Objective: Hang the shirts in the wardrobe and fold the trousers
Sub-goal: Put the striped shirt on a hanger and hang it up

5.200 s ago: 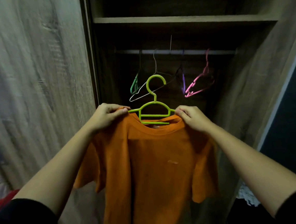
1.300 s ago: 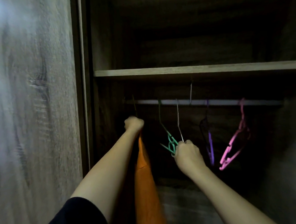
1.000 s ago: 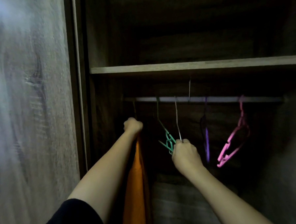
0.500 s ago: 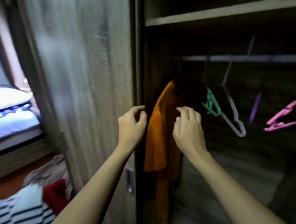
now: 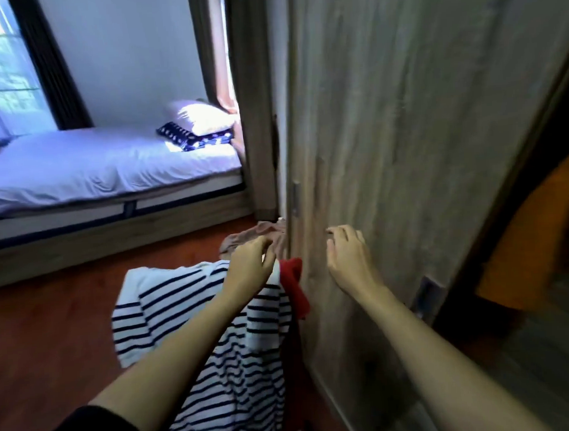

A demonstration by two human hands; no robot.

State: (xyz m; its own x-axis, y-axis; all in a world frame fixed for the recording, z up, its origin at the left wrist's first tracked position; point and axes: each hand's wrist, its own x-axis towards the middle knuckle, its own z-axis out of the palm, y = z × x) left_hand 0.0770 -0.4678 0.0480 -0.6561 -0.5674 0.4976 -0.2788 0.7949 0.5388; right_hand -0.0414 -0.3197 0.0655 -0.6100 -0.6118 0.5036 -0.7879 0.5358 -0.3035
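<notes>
Bedroom, bed (image 5: 92,166) back left, wood floor (image 5: 51,326). Clothes pile next to wardrobe door (image 5: 404,143): striped shirt (image 5: 195,305) on top, red garment (image 5: 293,280) and beige garment (image 5: 254,235) behind. Orange shirt (image 5: 541,228) inside wardrobe, far right. L hand (image 5: 249,266) over pile, R hand (image 5: 348,258) in front of door. Both w/ fingers (image 5: 340,233) loosely curled, holding nothing.

Daylight from window (image 5: 1,65); motion blur; wardrobe interior (image 5: 566,200) dark.

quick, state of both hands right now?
Left hand: open, loosely curled, holding nothing, over the striped shirt.
Right hand: open, holding nothing, in front of the wardrobe door.
</notes>
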